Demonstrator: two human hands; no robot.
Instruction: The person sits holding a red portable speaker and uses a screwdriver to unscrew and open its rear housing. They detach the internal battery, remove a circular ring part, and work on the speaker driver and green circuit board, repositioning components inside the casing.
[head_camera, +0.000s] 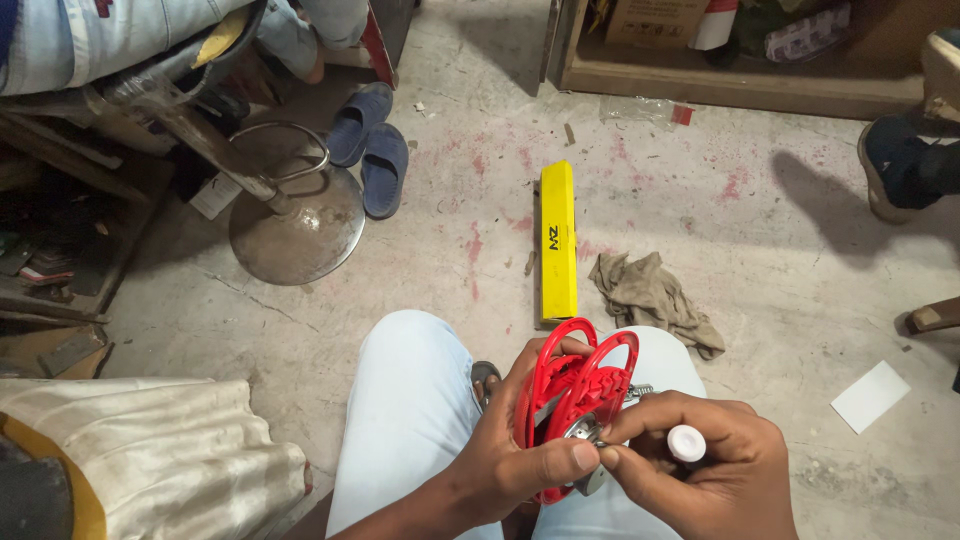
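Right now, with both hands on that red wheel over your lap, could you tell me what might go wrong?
The red wheel rests only in the left hand, above the knees; it could slip onto the concrete floor. The right hand pinches a small metal part while also holding a white-capped tool; either might drop.

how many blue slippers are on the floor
2. Both blue rubber slippers lie side by side on the concrete floor beside the round metal stool base: one nearer the stool, the other right of it. Others may be hidden.
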